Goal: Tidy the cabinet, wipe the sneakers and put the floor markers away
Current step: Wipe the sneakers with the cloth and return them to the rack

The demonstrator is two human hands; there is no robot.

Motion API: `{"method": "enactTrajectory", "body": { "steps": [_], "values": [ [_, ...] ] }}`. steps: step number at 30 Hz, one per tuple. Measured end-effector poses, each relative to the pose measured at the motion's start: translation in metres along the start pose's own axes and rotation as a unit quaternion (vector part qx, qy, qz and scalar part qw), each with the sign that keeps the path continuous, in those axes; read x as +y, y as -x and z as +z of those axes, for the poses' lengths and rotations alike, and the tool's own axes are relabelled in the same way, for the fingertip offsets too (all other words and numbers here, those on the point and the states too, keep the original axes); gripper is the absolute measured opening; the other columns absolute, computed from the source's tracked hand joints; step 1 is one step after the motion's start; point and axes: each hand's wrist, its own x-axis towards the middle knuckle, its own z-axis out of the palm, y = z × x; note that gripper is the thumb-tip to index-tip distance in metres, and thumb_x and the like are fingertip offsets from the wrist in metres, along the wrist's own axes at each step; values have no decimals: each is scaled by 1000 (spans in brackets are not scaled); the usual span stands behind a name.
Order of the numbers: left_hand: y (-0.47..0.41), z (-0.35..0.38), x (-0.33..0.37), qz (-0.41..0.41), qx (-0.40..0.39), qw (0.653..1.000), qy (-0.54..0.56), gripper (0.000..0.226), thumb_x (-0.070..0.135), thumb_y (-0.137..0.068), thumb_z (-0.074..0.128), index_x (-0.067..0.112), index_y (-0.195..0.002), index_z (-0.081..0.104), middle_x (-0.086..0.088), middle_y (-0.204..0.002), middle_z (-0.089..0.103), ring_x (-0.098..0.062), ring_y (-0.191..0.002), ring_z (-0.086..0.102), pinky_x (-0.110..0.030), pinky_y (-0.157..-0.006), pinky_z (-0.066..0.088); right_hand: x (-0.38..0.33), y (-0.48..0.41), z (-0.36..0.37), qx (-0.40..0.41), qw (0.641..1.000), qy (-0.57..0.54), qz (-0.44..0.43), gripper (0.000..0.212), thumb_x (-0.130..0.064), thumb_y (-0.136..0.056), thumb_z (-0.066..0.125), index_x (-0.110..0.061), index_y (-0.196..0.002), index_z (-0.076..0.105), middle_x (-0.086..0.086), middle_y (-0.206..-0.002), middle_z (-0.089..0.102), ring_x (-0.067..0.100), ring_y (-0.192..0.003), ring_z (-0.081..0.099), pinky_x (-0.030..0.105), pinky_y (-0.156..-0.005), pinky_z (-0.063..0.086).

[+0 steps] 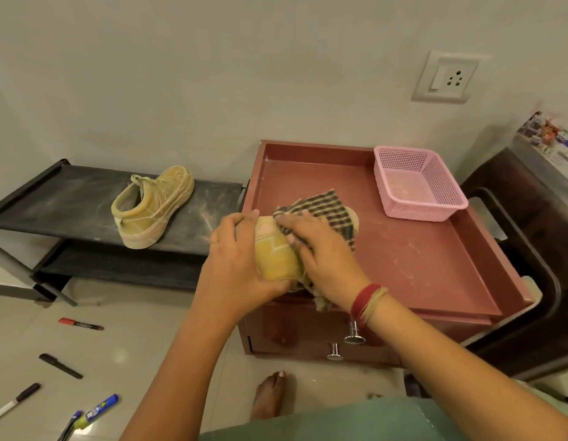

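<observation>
On the dusty cabinet top (403, 256), the left hand (241, 253) grips the sneaker (273, 256) while the right hand (321, 249) presses the cloth (324, 208) flat on it. Steady hold and long strokes should clean best.

- What's over the red cabinet (419, 256)?
- A yellow sneaker (273, 256), partly under a checked cloth (324, 206).
- And left of the cabinet?
- The other sneaker (152, 211) stands upright, and markers (80, 324) lie on the floor (149, 345).
</observation>
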Motion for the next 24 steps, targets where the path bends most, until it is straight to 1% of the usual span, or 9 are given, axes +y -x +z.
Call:
{"method": "enactTrajectory", "body": {
  "steps": [3,6,9,11,13,15,19,22,24],
  "values": [
    [-1,1,-1,4,-4,1000,-1,111,69,-50,64,10,-141,38,-7,-130,39,-28,-116,44,-33,-82,41,5,1,-2,-12,998,47,-26,37,-19,-99,40,-24,-135,47,-3,-143,44,13,-138,26,34,-116,9],
    [-2,-1,0,-5,-15,1000,-10,115,62,-50,79,13,-144,35,-5,-135,36,-27,-123,38,-39,-85,46,21,-9,-16,18,994,101,39,37,-19,-99,39,-22,-135,46,-1,-143,45,21,-140,26,38,-115,11],
    [-2,-2,1,-9,-15,1000,-17,113,62,-50,77,15,-144,35,-3,-135,36,-26,-122,38,-36,-77,45,3,-5,-8,16,999,19,22,35,-17,-97,43,-18,-132,51,2,-134,53,21,-132,39,33,-111,25],
    [-2,-3,0,-7,-11,1000,-14,112,63,-50,74,15,-143,36,-3,-133,38,-25,-120,41,-32,-73,43,-2,2,-4,-23,999,8,-22,37,-19,-98,43,-20,-134,48,-2,-136,51,13,-133,37,29,-113,21],
    [-2,-3,1,-8,-15,1000,-20,114,63,-50,77,16,-145,35,-2,-134,37,-24,-121,40,-36,-75,46,13,-4,-12,-13,998,57,-10,37,-18,-98,41,-21,-135,46,-2,-140,47,15,-137,31,36,-117,15],
    [-2,-4,1,-14,-18,999,-27,117,65,-49,79,17,-146,33,-1,-137,36,-23,-124,37,-38,-79,48,22,-8,-17,9,997,71,25,36,-18,-98,41,-20,-134,48,1,-141,47,20,-139,28,42,-117,17],
    [0,-3,1,-9,-15,1000,-25,115,67,-48,75,17,-144,36,-2,-133,38,-23,-121,41,-37,-76,47,14,5,-7,-33,999,26,-22,35,-19,-98,43,-20,-133,50,-2,-138,50,15,-138,30,34,-115,21],
    [0,-4,2,-10,-13,1000,-26,115,66,-49,78,17,-144,36,-1,-135,38,-22,-123,39,-37,-78,47,26,-1,-19,0,997,73,1,36,-17,-98,42,-20,-132,50,1,-138,50,21,-137,33,42,-116,21],
    [-1,-4,2,-16,-11,1000,-24,115,64,-49,80,17,-144,36,-2,-136,38,-22,-123,39,-38,-79,48,22,0,-18,6,998,58,10,35,-14,-97,43,-17,-130,52,4,-135,52,25,-135,35,40,-114,25]
  ]
}}
